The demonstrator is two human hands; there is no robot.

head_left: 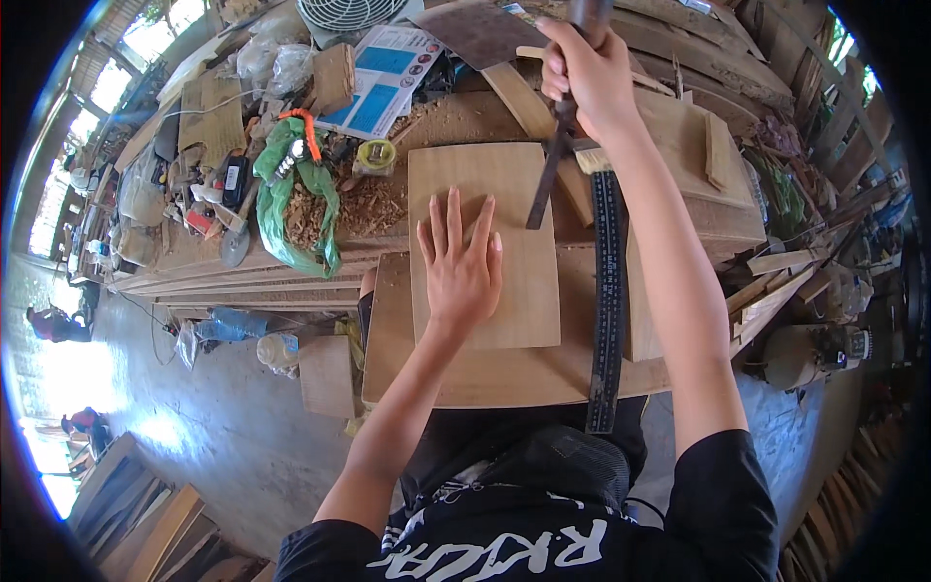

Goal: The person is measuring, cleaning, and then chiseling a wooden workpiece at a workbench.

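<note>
Wooden panel: the smooth, pale tan, rectangular flat wooden panel (pixel 529 301) lies in front of the person, its near part over a broad tan wooden board (pixel 465 388).
Left hand: the left hand (pixel 461 276) rests palm down on the panel, fingers open and spread, gripping nothing.
Right hand: the right hand (pixel 593 82) is beyond the panel's far right corner, fingers closed around a long, dark, flat-bladed metal tool (pixel 551 175).
Blade end: it points down over the panel's right edge; whether it touches cannot be told.
Black ruler: a long black flat ruler with white markings (pixel 608 291) lies just right of the panel.
Green bag: a crumpled green plastic bag (pixel 274 228) with brown wood shavings (pixel 308 218) sits left of the panel.
Panel handling: probably stiff, fairly light and not very slippery; best taken by its two long side edges, or steadied with a flat palm.
Tool handling: likely rigid and rather heavy; best held by its upper end, fingers clear of the blade.
</note>
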